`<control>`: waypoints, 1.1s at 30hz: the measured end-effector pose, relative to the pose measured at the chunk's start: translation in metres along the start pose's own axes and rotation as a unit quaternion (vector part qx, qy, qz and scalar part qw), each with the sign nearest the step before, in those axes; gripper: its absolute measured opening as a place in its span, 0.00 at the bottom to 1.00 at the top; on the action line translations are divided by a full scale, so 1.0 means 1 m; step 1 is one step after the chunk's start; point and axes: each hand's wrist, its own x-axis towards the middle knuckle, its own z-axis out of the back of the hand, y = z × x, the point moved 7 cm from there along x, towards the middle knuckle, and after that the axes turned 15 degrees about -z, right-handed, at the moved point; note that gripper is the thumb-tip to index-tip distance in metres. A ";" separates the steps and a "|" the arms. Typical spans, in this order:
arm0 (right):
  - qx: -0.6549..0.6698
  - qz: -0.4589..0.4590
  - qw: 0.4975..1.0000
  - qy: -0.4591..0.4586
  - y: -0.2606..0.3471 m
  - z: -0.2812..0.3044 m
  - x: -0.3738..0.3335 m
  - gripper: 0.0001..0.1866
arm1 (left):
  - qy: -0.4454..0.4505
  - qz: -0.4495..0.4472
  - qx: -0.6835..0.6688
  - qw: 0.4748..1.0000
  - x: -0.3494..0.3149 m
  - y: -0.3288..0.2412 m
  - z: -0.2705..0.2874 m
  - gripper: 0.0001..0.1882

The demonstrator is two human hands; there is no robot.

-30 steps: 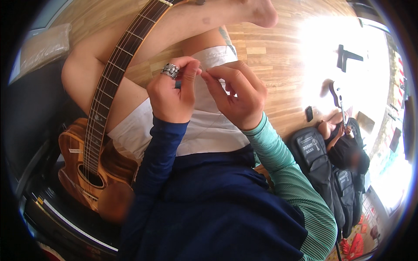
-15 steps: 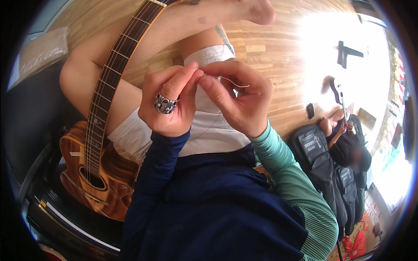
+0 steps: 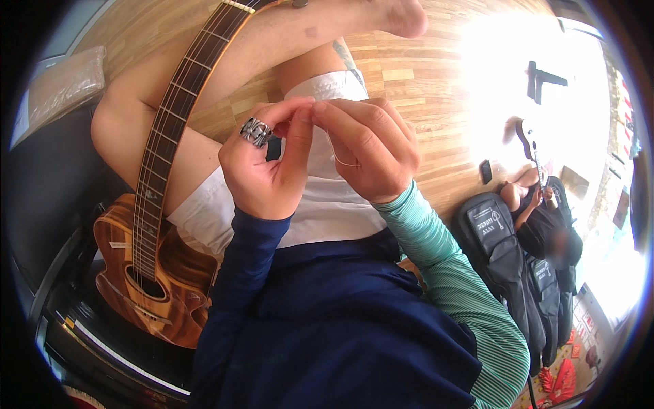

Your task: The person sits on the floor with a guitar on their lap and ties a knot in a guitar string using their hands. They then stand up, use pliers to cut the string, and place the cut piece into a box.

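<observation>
Both hands are up in front of the chest now, and the left hand (image 3: 262, 167) has rolled over since half a second ago: the chunky silver ring (image 3: 256, 131) that faced the camera low on the knuckles rides on top, and the thumb and forefinger have stretched up to meet the right hand (image 3: 371, 146). The pinch points have closed in on each other, so by my reading the fiddly work has narrowed to one tiny spot between the fingertips.

What they hold is a thin, pale wire, most likely a guitar string (image 3: 340, 153). The right thumb and forefinger are clamped on its upper end; the left fingertips are pressed together right against them, though whether they grip the same wire I cannot tell. The other fingers of both hands curl loosely inward.

The visible stretch of wire hangs in front of the right palm. Its long axis runs roughly up and down, top end at the fingertips, lower end curving off toward the right wrist.

Below and to the left, the brown wooden acoustic guitar (image 3: 153, 273) lies across the bare knee, neck pointing up and away over the pale wooden plank floor (image 3: 422, 88). Another person (image 3: 545, 225) sits well off to the right beside black padded instrument bags (image 3: 497, 238).
</observation>
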 end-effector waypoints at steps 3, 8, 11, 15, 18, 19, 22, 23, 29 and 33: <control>0.000 0.020 1.000 -0.013 -0.002 0.001 -0.002 0.20 | 0.007 0.085 -0.091 0.992 -0.003 0.002 -0.003 0.06; 0.028 -0.037 0.999 -0.013 -0.010 0.003 -0.005 0.20 | 0.029 0.075 -0.054 0.995 -0.001 -0.004 -0.002 0.05; 0.036 -0.044 0.998 -0.001 -0.008 0.003 -0.004 0.20 | 0.038 0.071 -0.042 0.996 -0.001 -0.006 -0.003 0.06; 0.047 -0.019 0.999 -0.010 -0.005 0.004 -0.006 0.19 | 0.018 0.111 -0.113 0.987 -0.003 -0.007 -0.003 0.07; 0.066 -0.003 0.998 -0.015 -0.005 0.006 -0.008 0.20 | 0.026 0.142 -0.158 0.977 -0.003 -0.007 -0.003 0.07; 0.074 0.017 0.997 -0.020 -0.006 0.006 -0.008 0.19 | 0.028 0.163 -0.180 0.970 -0.004 -0.007 -0.003 0.07; 0.091 0.041 0.995 -0.029 -0.003 0.008 -0.007 0.18 | 0.038 0.167 -0.203 0.964 -0.004 -0.009 -0.004 0.08; 0.096 0.044 0.994 -0.030 -0.002 0.009 -0.007 0.17 | 0.042 0.158 -0.204 0.965 -0.003 -0.010 -0.005 0.08; 0.103 0.040 0.992 -0.057 -0.003 0.011 -0.013 0.16 | 0.065 0.197 -0.239 0.948 -0.008 -0.008 -0.010 0.06; 0.094 0.069 0.991 -0.060 -0.002 0.015 -0.017 0.17 | 0.078 0.319 -0.297 0.897 -0.017 -0.005 -0.017 0.05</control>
